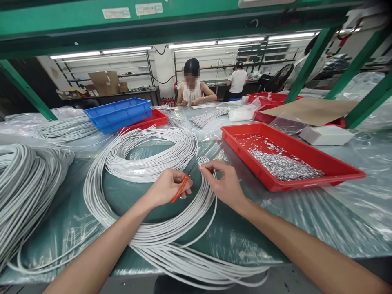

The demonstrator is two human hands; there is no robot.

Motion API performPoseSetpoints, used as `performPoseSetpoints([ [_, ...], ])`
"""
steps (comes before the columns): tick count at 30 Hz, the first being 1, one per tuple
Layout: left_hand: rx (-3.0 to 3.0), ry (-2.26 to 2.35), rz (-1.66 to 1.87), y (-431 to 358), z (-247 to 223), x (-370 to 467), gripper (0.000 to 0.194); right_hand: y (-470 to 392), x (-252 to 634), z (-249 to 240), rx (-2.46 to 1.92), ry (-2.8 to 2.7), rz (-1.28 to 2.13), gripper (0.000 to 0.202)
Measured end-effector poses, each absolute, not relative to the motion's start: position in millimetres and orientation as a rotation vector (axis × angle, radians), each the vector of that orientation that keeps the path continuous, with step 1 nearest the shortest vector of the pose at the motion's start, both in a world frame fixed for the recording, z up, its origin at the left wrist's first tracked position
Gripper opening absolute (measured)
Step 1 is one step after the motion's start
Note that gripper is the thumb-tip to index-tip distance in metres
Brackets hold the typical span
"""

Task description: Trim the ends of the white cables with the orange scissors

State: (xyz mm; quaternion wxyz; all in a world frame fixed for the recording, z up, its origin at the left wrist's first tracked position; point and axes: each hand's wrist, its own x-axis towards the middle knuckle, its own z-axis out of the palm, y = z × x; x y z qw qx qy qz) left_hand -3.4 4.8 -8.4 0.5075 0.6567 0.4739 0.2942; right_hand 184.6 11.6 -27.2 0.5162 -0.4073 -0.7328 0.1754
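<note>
My left hand (171, 185) is closed around a small tool with an orange handle (179, 188) and a thin dark tip that points up and to the right. Its exact kind is hard to make out. Thumb and fingers of my right hand (223, 179) pinch a white cable by its end, just right of the tool's tip. Several other cable ends (202, 159) stick out right behind those fingertips. Below both hands the bundle of white cables (171, 230) curves in a large coil on the green tabletop (239, 241). Another cable coil (137, 169) lies behind my left hand.
To the right is a red tray (309, 157) with many small shiny metal pieces (281, 165). A thick cable bundle (27, 192) lies at left. A blue bin (119, 116) rests on a red one behind. Green posts (312, 63) frame the bench; a person (192, 90) sits opposite.
</note>
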Motion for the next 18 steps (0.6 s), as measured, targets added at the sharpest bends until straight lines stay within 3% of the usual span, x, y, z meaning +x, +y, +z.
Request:
performPoseSetpoints([
  [4, 1.535, 1.109, 0.992, 7.0, -5.0, -4.3, 0.021, 9.4, 182.0, -28.3, -0.892, -1.738, 0.764, 0.026],
  [8, 1.556, 1.014, 1.053, 5.2, -4.1, -4.3, 0.03, 6.3, 179.8, -30.7, -0.816, -1.769, 0.923, 0.03],
  [18, 1.806, 1.104, 0.998, 0.4, -6.9, -5.5, 0.022, 5.2, 180.7, -24.8, -0.876, -1.867, 0.918, 0.028],
])
